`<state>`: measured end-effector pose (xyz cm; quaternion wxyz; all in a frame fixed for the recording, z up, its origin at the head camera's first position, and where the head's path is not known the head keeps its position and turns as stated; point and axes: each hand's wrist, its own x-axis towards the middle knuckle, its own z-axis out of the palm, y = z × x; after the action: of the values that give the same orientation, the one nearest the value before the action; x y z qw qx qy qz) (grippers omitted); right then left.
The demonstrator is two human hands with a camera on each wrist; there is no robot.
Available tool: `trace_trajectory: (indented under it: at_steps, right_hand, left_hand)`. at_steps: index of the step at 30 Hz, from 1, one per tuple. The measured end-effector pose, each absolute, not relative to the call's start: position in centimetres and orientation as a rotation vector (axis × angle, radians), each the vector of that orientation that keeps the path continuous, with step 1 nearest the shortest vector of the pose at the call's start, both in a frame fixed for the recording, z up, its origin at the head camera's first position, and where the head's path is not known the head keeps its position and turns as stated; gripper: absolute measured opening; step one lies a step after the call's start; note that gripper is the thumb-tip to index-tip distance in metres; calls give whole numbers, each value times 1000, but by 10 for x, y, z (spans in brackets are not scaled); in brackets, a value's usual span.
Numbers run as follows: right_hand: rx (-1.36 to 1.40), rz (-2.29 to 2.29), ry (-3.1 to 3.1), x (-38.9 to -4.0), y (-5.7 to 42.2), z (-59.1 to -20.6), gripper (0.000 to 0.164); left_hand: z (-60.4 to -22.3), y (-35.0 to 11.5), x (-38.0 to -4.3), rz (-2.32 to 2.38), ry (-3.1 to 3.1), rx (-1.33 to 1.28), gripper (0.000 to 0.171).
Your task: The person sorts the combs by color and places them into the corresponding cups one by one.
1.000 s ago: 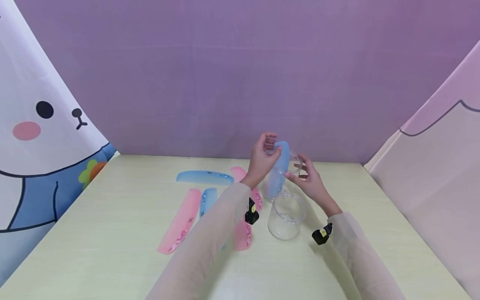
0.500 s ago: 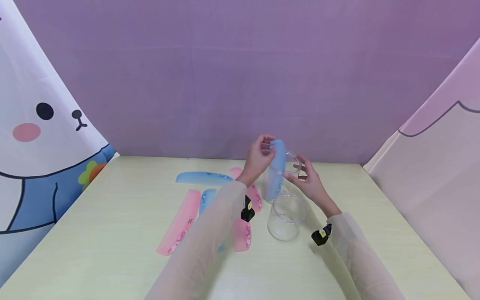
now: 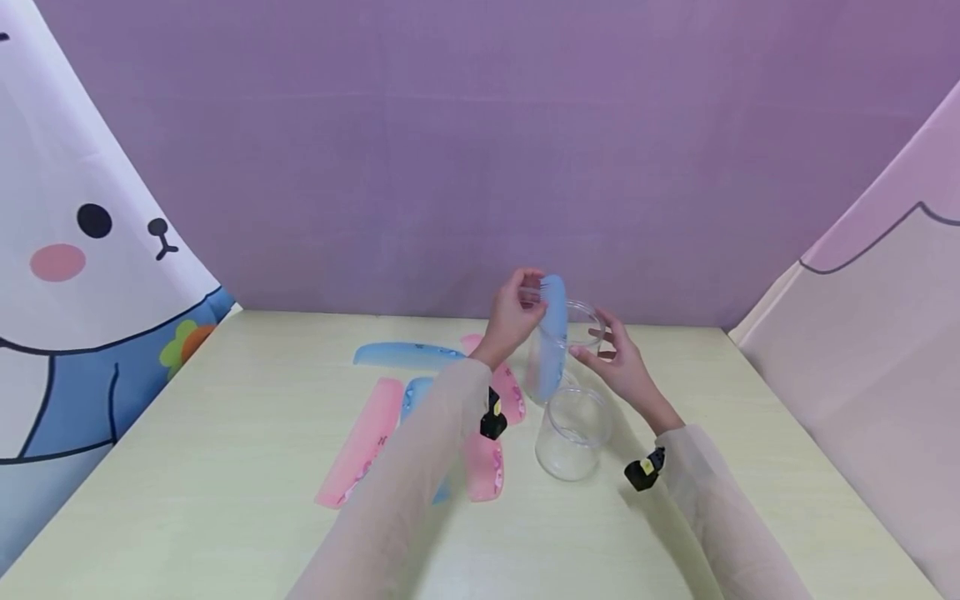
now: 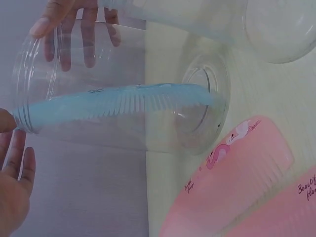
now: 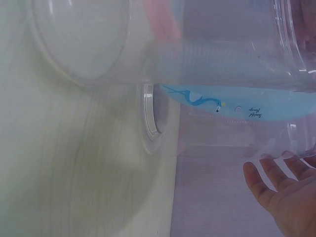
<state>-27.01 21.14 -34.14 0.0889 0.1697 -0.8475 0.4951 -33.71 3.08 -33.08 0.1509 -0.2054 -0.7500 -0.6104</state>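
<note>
A blue comb (image 3: 553, 321) stands nearly upright inside the rear clear plastic jar (image 3: 583, 312), its top end above the rim. My left hand (image 3: 513, 317) pinches that top end from the left. Seen in the left wrist view, the comb (image 4: 123, 102) lies along the inside of the jar with its tip near the base. My right hand (image 3: 618, 358) grips the jar near its rim from the right, thumb in front and fingers behind. A blue flamingo print on the comb (image 5: 237, 103) shows in the right wrist view.
A second clear jar (image 3: 568, 454) stands just in front of the first. Left of the jars, several combs lie on the table: a pink comb (image 3: 360, 442), a blue comb (image 3: 408, 356) at the back, and others partly under my left sleeve (image 3: 420, 475). A purple backdrop (image 3: 480, 167) rises behind.
My left hand has shifted a little left, bringing the comb's top with it, so the comb stands straighter in the jar. The right hand and both jars have stayed put.
</note>
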Motion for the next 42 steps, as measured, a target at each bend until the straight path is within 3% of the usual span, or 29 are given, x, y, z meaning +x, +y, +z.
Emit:
trace_trajectory:
  at_steps: [16, 33, 42]
  right_hand:
    - [508, 1473, -2527, -270, 212, -341, 75]
    - [510, 1476, -2524, -270, 213, -340, 75]
    - [500, 1467, -2542, -270, 213, -341, 76]
  left_hand:
    - [-329, 20, -336, -1749, -2228, -597, 44]
    - [-336, -48, -318, -1600, -2446, -727, 41]
    - [-365, -76, -316, -1425, -2584, -749, 38]
